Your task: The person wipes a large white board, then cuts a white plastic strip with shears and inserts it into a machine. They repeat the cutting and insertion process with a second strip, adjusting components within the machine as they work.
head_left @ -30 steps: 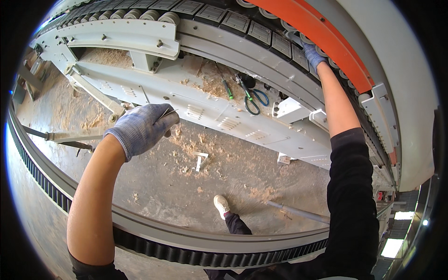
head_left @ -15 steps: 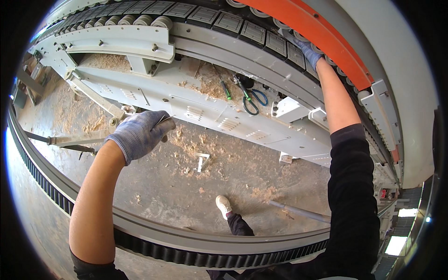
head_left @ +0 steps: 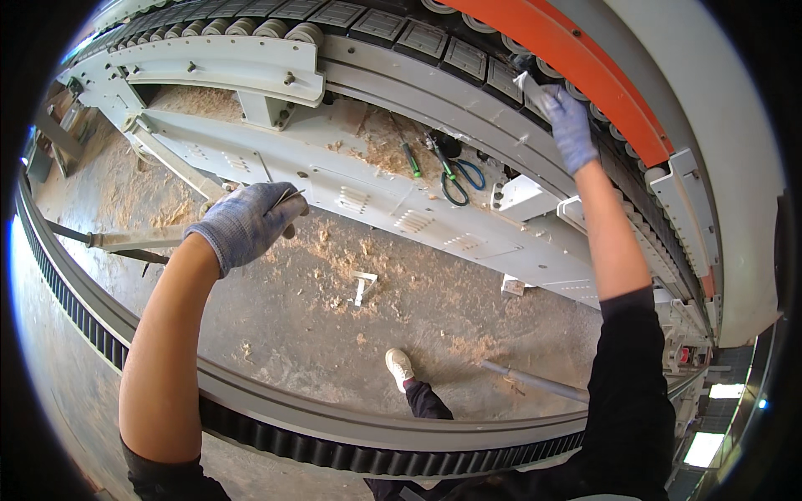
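My left hand (head_left: 244, 224), in a blue-grey knit glove, is closed on a thin pointed metal piece (head_left: 290, 196) whose rest is hidden in the fist. It hangs over the floor in front of the machine's white side panel. At the far right, my gloved right hand (head_left: 571, 127) is over the black segmented conveyor chain (head_left: 464, 58), below the orange guard (head_left: 576, 52). A small whitish flat piece (head_left: 528, 86) sticks out from its fingers; its kind is unclear. Scissors (head_left: 456, 179) with dark loops and a green-handled screwdriver (head_left: 411, 159) lie on the machine's dusty ledge.
A curved grey rail with a black ribbed strip (head_left: 334, 455) runs between me and the machine. Grey rollers (head_left: 304, 33) line the chain. Wood shavings (head_left: 384, 150) cover parts of the ledge and floor. A white bracket-like scrap (head_left: 362, 285) and a grey pipe (head_left: 535, 381) lie below.
My right hand has drawn back toward me from between the rollers and the chain, and the whitish piece now shows in its fingers. The left hand has barely moved.
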Tool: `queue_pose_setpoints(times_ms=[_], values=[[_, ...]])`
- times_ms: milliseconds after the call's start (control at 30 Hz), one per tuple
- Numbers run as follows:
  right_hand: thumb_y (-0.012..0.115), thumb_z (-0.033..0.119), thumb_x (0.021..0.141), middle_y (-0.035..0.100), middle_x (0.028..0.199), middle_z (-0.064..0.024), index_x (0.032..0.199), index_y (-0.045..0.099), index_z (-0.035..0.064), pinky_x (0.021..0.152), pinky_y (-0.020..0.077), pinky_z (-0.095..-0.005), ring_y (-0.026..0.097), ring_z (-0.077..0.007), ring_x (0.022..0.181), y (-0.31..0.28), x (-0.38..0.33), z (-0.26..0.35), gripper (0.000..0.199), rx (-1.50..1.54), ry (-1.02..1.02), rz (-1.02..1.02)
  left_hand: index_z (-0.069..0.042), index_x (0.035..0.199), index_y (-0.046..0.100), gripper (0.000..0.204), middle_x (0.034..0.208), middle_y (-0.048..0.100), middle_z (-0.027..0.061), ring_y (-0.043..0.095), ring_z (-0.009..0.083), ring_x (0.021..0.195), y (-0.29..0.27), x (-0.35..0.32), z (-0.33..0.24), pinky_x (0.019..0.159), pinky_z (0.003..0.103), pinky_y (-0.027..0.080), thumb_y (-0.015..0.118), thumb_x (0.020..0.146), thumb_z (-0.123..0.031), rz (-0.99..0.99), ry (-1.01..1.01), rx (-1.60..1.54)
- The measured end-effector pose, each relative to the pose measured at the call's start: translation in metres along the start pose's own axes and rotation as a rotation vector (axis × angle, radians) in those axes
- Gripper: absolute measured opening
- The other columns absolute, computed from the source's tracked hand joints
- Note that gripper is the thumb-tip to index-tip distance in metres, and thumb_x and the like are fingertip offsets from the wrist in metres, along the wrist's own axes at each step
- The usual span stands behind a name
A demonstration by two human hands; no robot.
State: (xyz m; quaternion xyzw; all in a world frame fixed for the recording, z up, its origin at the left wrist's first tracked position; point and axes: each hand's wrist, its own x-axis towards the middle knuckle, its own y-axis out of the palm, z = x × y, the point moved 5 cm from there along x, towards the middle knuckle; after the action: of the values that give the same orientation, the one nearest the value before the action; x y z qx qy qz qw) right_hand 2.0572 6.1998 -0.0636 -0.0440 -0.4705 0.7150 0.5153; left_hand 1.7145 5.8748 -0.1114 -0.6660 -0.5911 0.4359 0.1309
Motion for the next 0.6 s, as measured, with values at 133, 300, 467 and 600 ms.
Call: queue_pose_setpoints(times_ms=[133, 300, 467, 600], values=[[0.057, 0.031, 0.092, 0.064, 0.094, -0.0016, 0.106, 0.066, 0.0045, 0.085, 0.0450, -0.0274, 0.056, -0.0110, 0.093, 0.037, -0.088, 0.080, 0.031, 0.246, 0.064, 0.015, -0.006, 0.104, 0.063, 0.043, 0.080, 0.065, 0.0084, 0.059, 0.0178, 0.076, -0.004, -0.002, -0.002, 0.075, 0.032, 0.048, 0.039, 0.098, -0.041, -0.077, 0.054, -0.174], [0.058, 0.041, 0.090, 0.065, 0.092, -0.0070, 0.105, 0.067, 0.0073, 0.085, 0.0495, -0.0277, 0.061, -0.0144, 0.090, 0.094, -0.132, 0.168, 0.038, 0.524, -0.099, 0.141, -0.007, 0.099, 0.062, 0.051, 0.082, 0.062, 0.0039, 0.052, 0.0111, 0.071, -0.011, -0.001, -0.009, 0.067, 0.027, 0.047, 0.035, 0.099, -0.050, -0.200, 0.381, -0.549], [0.061, 0.033, 0.090, 0.062, 0.091, -0.0104, 0.112, 0.057, -0.0003, 0.081, 0.0523, -0.0270, 0.061, -0.0165, 0.089, 0.182, -0.142, 0.238, 0.040, 1.022, 0.150, 0.398, -0.001, 0.099, 0.056, 0.044, 0.090, 0.057, 0.0115, 0.055, 0.0208, 0.077, -0.019, 0.001, -0.006, 0.077, 0.034, 0.048, 0.036, 0.101, -0.041, -0.434, 0.575, -0.476], [0.065, 0.024, 0.088, 0.061, 0.086, -0.0061, 0.106, 0.056, -0.0008, 0.073, 0.0539, -0.0257, 0.060, -0.0130, 0.074, 0.221, -0.142, 0.273, 0.032, 1.311, 0.403, 0.457, 0.000, 0.105, 0.057, 0.039, 0.099, 0.056, 0.0152, 0.057, 0.0271, 0.092, -0.022, -0.002, -0.005, 0.088, 0.034, 0.046, 0.042, 0.099, -0.035, -0.519, 0.539, -0.472]])
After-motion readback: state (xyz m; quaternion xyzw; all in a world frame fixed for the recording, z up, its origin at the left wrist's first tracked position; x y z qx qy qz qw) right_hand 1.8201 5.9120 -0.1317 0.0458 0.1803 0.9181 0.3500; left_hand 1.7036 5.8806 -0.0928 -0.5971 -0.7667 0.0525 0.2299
